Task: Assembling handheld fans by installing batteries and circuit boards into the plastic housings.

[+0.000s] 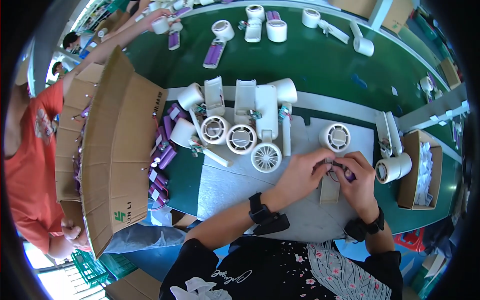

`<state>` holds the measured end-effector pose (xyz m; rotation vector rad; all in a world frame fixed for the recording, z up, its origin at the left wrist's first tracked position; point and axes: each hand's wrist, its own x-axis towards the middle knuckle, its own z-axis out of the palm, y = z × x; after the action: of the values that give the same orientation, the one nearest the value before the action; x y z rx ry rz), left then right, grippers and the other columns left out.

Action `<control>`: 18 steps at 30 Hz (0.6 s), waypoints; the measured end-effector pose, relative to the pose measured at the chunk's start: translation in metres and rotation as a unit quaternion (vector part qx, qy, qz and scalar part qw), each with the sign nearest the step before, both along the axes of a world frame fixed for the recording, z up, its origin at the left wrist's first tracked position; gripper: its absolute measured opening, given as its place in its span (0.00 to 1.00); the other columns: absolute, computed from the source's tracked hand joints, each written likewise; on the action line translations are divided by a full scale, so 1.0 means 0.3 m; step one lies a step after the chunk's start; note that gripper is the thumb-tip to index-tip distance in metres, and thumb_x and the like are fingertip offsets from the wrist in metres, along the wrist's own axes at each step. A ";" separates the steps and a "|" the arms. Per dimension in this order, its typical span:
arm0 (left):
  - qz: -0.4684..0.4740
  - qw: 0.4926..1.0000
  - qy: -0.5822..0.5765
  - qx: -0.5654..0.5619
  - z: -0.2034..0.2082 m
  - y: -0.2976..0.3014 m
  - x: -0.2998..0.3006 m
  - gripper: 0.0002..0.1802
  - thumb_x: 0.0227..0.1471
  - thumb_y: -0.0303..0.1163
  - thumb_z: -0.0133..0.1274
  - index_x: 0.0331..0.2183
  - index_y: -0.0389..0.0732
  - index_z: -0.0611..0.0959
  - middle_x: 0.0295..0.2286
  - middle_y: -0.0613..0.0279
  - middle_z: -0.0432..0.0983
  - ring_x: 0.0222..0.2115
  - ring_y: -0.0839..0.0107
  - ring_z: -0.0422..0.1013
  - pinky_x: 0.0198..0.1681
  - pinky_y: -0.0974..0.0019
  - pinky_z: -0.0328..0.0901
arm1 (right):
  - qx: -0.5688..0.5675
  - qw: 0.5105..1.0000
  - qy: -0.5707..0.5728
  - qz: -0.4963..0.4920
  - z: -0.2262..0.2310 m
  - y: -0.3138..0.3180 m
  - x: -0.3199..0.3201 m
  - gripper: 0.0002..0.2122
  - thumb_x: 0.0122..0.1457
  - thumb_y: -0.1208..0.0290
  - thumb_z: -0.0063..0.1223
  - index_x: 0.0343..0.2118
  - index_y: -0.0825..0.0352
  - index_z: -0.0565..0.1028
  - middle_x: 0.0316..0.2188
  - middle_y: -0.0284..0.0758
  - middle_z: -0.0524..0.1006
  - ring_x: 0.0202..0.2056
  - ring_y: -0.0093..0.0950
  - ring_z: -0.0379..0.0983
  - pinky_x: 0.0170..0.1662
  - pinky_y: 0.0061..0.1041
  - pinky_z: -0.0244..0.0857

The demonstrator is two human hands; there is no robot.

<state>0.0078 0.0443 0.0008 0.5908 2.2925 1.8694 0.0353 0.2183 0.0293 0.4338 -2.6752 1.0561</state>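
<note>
Both hands meet over a white handheld fan housing, its round slotted head point(335, 137) lying just beyond my fingers and its open handle shell point(329, 192) showing below them. My left hand point(301, 174) is closed in a pinch on a small part that its fingertips mostly hide. My right hand point(357, 182) is curled round a purple battery pack point(349, 174), with only a bit of purple showing. A thin red wire appears between the two hands. The fingertips of both hands nearly touch at a small dark piece.
Several white fan bodies point(241, 138) crowd the grey mat left of my hands. Purple battery packs point(162, 150) pile beside a large cardboard box point(127, 145). At right stands a small carton point(420, 172) of white pieces. A person in orange reaches over the green belt point(310, 62).
</note>
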 end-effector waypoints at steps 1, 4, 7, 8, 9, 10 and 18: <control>-0.005 1.000 0.018 0.005 -0.002 -0.002 -0.008 0.12 0.50 0.23 0.54 0.40 0.40 0.80 0.25 0.55 0.78 0.22 0.67 0.75 0.26 0.70 0.68 | -0.011 1.000 -0.003 -0.017 0.002 -0.007 -0.011 0.09 0.45 0.81 0.63 0.31 0.69 0.78 0.30 0.39 0.74 0.25 0.33 0.74 0.29 0.27 0.68; -0.014 0.998 0.052 0.017 0.010 -0.011 -0.012 0.12 0.51 0.21 0.53 0.40 0.42 0.82 0.27 0.54 0.78 0.23 0.63 0.75 0.26 0.68 0.68 | -0.029 0.998 -0.010 -0.049 0.020 -0.006 -0.015 0.09 0.45 0.80 0.63 0.30 0.70 0.76 0.29 0.39 0.74 0.24 0.34 0.72 0.29 0.26 0.67; -0.053 0.994 0.095 -0.024 -0.003 -0.025 -0.018 0.15 0.51 0.21 0.52 0.41 0.43 0.83 0.30 0.53 0.78 0.25 0.59 0.76 0.29 0.65 0.70 | -0.024 0.994 -0.106 -0.032 0.010 0.020 -0.020 0.09 0.45 0.79 0.63 0.28 0.70 0.73 0.28 0.39 0.73 0.24 0.30 0.72 0.28 0.24 0.65; -0.050 0.993 0.100 -0.023 0.005 -0.026 -0.021 0.15 0.51 0.21 0.52 0.41 0.43 0.83 0.30 0.53 0.78 0.25 0.59 0.76 0.29 0.65 0.70 | -0.022 0.994 -0.102 -0.029 0.021 0.028 -0.026 0.09 0.45 0.79 0.63 0.28 0.70 0.73 0.28 0.39 0.73 0.24 0.30 0.72 0.28 0.24 0.65; -0.055 0.994 0.087 -0.031 0.012 -0.027 -0.022 0.15 0.51 0.20 0.52 0.41 0.43 0.83 0.31 0.52 0.78 0.27 0.58 0.76 0.30 0.64 0.70 | -0.025 0.985 -0.170 -0.020 0.038 0.036 -0.031 0.10 0.46 0.79 0.63 0.31 0.70 0.73 0.28 0.38 0.72 0.24 0.28 0.71 0.28 0.23 0.65; -0.061 0.995 0.075 -0.039 0.021 -0.028 -0.023 0.15 0.50 0.20 0.52 0.41 0.43 0.83 0.33 0.51 0.78 0.28 0.58 0.76 0.31 0.63 0.70 | -0.027 0.971 -0.238 -0.010 0.055 0.044 -0.035 0.11 0.46 0.79 0.63 0.33 0.69 0.73 0.28 0.37 0.72 0.24 0.27 0.71 0.28 0.22 0.64; -0.064 0.997 0.044 -0.002 -0.002 -0.029 -0.022 0.15 0.48 0.21 0.53 0.40 0.43 0.83 0.37 0.53 0.77 0.32 0.59 0.76 0.35 0.63 0.70 | -0.209 0.889 -0.393 0.110 0.120 0.132 0.014 0.22 0.50 0.80 0.58 0.49 0.67 0.67 0.35 0.34 0.72 0.24 0.23 0.72 0.28 0.18 0.65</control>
<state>0.0013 0.0357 0.0002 0.8155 2.2506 1.8136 0.0394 0.2578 0.0654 0.2531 -2.9207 2.2189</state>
